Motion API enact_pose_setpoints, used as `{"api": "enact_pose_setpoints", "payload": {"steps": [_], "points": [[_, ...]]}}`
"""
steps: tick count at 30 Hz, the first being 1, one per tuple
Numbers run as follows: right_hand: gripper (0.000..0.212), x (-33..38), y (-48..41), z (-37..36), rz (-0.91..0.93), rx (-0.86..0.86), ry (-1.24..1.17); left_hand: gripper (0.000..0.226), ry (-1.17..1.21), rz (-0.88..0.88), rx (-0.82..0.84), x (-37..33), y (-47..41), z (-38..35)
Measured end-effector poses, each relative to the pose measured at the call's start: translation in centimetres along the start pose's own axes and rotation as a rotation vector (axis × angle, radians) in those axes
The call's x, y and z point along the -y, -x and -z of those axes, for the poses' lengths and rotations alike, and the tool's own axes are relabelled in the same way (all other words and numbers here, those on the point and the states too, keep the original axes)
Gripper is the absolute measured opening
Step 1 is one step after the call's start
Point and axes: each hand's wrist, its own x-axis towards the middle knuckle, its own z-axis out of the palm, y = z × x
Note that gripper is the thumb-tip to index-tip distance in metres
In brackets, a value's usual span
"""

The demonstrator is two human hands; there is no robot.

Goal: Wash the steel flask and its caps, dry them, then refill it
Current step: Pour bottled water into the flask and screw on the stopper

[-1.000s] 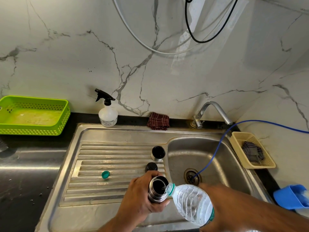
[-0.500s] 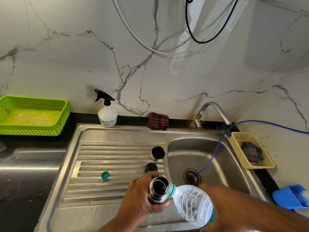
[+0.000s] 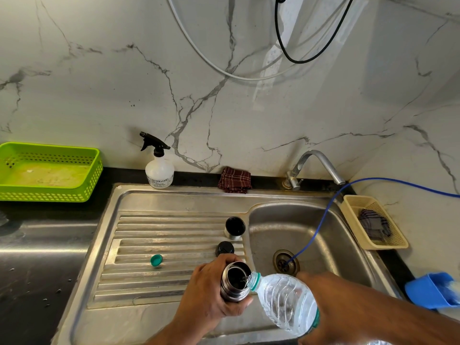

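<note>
Nothing has shifted since the earlier frame. Left hand (image 3: 209,292) grips the brushed-steel flask (image 3: 235,282), a ribbed cylinder held near upright over the ridged drainboard (image 3: 161,245), dark mouth up. Right hand (image 3: 331,302) clasps a clear ribbed plastic bottle (image 3: 283,302), tilted, neck at the flask's rim. 2 round caps, steel cup cap (image 3: 235,227) and black stopper (image 3: 224,248), sit behind.

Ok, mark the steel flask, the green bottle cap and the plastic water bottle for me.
steel flask (image 3: 235,282): head view, on its open mouth.
green bottle cap (image 3: 156,260): head view, middle of the cap.
plastic water bottle (image 3: 283,300): head view, on its clear body.
</note>
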Motion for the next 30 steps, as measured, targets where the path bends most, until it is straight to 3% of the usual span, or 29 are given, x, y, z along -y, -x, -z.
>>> {"api": "enact_pose_setpoints", "payload": {"steps": [30], "points": [[0.075, 0.00, 0.03, 0.35, -0.011, 0.012, 0.017, 0.059, 0.009, -0.045, -0.022, 0.62, -0.14, -0.37]]}}
